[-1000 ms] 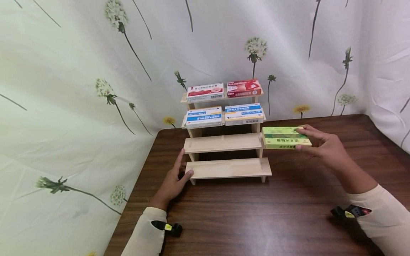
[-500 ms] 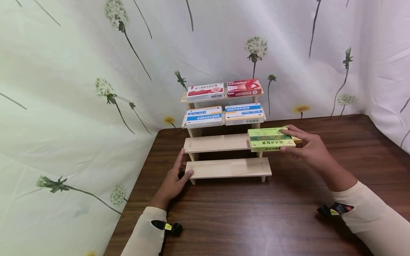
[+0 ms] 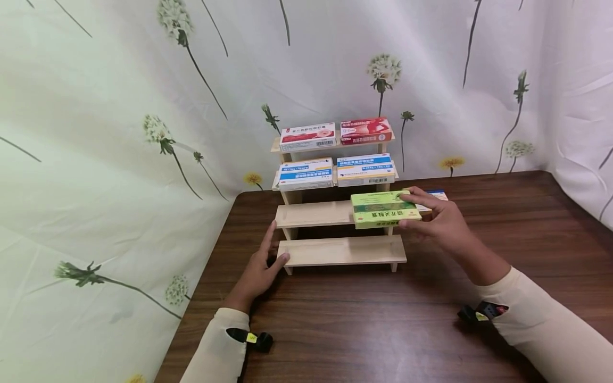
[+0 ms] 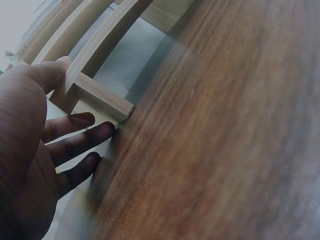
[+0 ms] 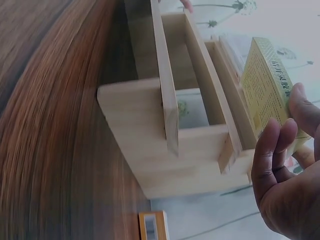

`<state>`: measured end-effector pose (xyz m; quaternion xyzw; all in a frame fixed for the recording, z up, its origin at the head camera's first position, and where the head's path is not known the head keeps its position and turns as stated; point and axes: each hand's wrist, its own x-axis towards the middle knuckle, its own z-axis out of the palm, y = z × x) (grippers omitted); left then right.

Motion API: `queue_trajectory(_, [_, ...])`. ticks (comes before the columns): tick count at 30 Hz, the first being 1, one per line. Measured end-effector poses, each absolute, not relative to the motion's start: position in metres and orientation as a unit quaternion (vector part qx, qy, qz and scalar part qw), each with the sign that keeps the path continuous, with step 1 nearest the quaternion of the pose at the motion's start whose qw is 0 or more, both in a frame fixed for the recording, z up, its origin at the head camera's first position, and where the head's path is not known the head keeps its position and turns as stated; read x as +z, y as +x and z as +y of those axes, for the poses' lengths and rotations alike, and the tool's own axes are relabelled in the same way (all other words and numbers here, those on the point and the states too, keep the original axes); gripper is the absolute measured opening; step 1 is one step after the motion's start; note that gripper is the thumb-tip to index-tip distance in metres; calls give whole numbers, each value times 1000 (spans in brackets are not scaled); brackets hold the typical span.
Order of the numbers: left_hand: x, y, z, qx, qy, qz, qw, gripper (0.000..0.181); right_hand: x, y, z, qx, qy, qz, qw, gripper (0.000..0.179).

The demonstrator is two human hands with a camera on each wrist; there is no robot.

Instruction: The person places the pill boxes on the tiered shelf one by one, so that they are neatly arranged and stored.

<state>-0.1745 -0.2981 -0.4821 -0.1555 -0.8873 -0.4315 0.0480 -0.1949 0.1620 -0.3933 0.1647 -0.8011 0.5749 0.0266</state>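
Note:
A stepped wooden display rack [image 3: 340, 251] has four shelves. My right hand [image 3: 442, 221] pinches a light green medicine box [image 3: 385, 208] by its right end, thumb at the front and fingers behind. In the head view the box overlaps the right half of the second shelf from the bottom; the right wrist view shows it held above the rack's boards. My left hand [image 3: 258, 274] is at the rack's left end, its thumb on the lowest shelf and its index finger stretched along the side. The left wrist view shows its other fingers [image 4: 82, 142] loosely extended beside the rack leg.
Two blue-and-white medicine boxes [image 3: 305, 174] lie on the third shelf. A white-and-red box [image 3: 308, 137] and a red box [image 3: 366, 131] share the top one. Another box [image 3: 438, 195] shows behind my right hand on the brown table [image 3: 354, 319]. A flowered curtain hangs behind.
My right hand has carried the green box leftward, from beside the rack to over the second shelf. The box behind it has come into view. My left hand has stayed put.

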Motion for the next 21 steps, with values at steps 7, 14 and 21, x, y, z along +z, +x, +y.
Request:
queue_trajectory(7, [-481, -174, -298, -427, -160, -889, 51, 89, -393, -194, 146, 592, 176, -787, 6, 63])
queue_trajectory(14, [-482, -175, -298, -427, -156, -889, 52, 89, -391, -192, 129, 594, 170, -786, -11, 63])
queue_trajectory(21, [-482, -176, -297, -428, -150, -890, 45, 89, -393, -192, 111, 617, 157, -770, -30, 64])
